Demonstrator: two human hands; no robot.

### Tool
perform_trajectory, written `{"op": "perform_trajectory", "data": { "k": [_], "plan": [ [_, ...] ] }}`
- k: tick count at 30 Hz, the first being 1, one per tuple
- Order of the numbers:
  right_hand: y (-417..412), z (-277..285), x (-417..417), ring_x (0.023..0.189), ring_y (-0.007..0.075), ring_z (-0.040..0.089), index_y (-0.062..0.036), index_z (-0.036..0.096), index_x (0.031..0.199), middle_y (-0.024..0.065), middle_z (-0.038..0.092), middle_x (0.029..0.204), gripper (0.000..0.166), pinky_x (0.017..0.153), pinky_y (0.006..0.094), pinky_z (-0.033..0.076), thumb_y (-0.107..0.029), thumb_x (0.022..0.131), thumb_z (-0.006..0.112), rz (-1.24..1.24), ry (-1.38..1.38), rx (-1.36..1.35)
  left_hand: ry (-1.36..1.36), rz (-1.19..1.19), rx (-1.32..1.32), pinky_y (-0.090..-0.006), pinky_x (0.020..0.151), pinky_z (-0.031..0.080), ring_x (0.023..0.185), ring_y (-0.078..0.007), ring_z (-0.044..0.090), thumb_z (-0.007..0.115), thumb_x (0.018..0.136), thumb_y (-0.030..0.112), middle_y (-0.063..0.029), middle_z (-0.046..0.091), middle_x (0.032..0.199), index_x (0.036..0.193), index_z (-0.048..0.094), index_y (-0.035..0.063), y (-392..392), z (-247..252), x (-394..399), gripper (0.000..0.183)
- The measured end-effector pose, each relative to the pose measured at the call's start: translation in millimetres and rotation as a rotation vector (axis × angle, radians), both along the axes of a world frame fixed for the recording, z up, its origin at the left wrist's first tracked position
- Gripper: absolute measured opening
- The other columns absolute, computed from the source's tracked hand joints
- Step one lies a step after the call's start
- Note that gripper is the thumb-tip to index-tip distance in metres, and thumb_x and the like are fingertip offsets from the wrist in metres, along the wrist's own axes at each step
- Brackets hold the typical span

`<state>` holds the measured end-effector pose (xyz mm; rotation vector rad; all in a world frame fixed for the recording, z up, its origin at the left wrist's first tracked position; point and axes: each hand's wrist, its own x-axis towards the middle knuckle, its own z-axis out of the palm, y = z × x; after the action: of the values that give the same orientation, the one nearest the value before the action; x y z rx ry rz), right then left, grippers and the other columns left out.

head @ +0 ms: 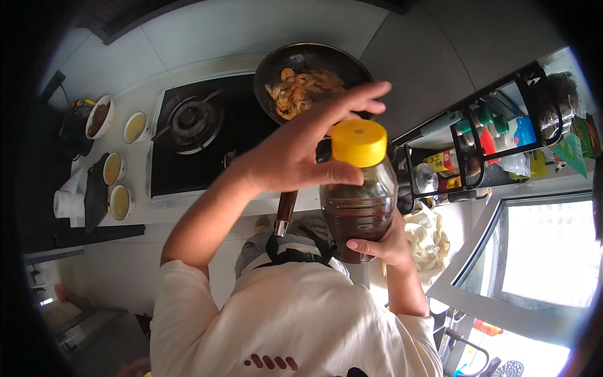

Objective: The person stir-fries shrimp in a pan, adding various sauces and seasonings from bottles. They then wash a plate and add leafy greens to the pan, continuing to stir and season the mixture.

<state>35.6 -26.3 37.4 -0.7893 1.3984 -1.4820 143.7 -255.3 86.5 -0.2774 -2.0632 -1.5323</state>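
Observation:
My right hand [388, 242] grips the lower part of a clear ribbed jar [353, 207], holding it upright in front of my chest. Dark brown contents fill much of the jar, and a yellow screw cap [359, 143] sits on its top. Beside the cap is my left hand [315, 146], its fingers stretched out past the lid. The left thumb lies across the jar's neck, though whether it touches is unclear. Behind the hands a black frying pan [313, 52] with cooked shrimp [294, 96] rests on the stove's right side. The pan's brown handle [286, 207] points towards me.
A gas burner [191, 118] with nothing on it occupies the left of the black hob [235, 113]. Several bowls [136, 127] stand left of it, near a paper roll [66, 202]. On the right are a black spice rack [410, 169], a pale plastic bag [426, 235] and a bright window [546, 254].

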Motion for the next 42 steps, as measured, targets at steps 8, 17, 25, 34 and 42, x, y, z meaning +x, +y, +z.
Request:
{"op": "perform_trajectory", "data": {
  "k": [8, 17, 25, 34, 42],
  "plan": [
    [-4.6, -4.9, 10.0, 0.105, 0.0203, 0.060, 0.0036, 0.047, 0.127, 0.0140, 0.063, 0.114, 0.083, 0.095, 0.0331, 0.045, -0.018, 0.059, 0.090, -0.050, 0.333, 0.118, -0.094, -0.090, -0.450, -0.0353, 0.089, 0.047, 0.102, -0.0293, 0.059, 0.065, 0.085, 0.047, -0.0116, 0.059, 0.110, 0.121, 0.058, 0.0059, -39.0, -3.0, -0.3, 0.055],
    [-5.5, -1.5, 25.4, 0.097, 0.0283, 0.067, -0.0010, 0.048, 0.126, 0.0181, 0.067, 0.103, 0.080, 0.087, 0.0362, 0.050, -0.025, 0.061, 0.088, -0.194, 0.650, 0.243, -0.172, -0.020, -0.378, -0.0356, 0.084, 0.049, 0.095, -0.0298, 0.061, 0.057, 0.094, 0.030, -0.0121, 0.062, 0.104, 0.119, 0.058, 0.0056, -34.4, -5.1, 0.8, 0.035],
    [1.8, 9.4, 22.2, 0.090, 0.0316, 0.067, -0.0021, 0.047, 0.125, 0.0183, 0.067, 0.099, 0.080, 0.081, 0.0378, 0.052, -0.026, 0.060, 0.087, -0.246, 0.890, 0.439, -0.215, 0.121, -0.275, -0.0346, 0.081, 0.048, 0.088, -0.0305, 0.062, 0.046, 0.100, 0.027, -0.0131, 0.062, 0.096, 0.109, 0.058, 0.0057, -16.3, -25.8, -6.4, 0.026],
    [12.1, -0.6, 8.4, 0.103, 0.0194, 0.060, 0.0007, 0.045, 0.128, 0.0117, 0.063, 0.112, 0.083, 0.091, 0.0334, 0.046, -0.019, 0.059, 0.088, -0.181, 0.478, 0.225, -0.244, -0.307, 0.027, -0.0304, 0.092, 0.045, 0.107, -0.0200, 0.058, 0.052, 0.098, 0.025, -0.0072, 0.058, 0.119, 0.130, 0.053, 0.0073, -40.5, -18.9, -14.3, 0.037],
    [16.5, -42.0, -6.8, 0.110, 0.0288, 0.059, 0.0063, 0.032, 0.138, 0.0187, 0.058, 0.121, 0.100, 0.098, 0.0397, 0.044, -0.015, 0.055, 0.085, 0.114, -0.584, -0.084, -0.181, -0.490, -0.052, -0.0338, 0.106, 0.037, 0.129, -0.0233, 0.044, 0.066, 0.088, 0.027, -0.0094, 0.045, 0.139, 0.141, 0.045, 0.0096, -46.4, -14.6, -32.0, 0.059]
  ]
}}
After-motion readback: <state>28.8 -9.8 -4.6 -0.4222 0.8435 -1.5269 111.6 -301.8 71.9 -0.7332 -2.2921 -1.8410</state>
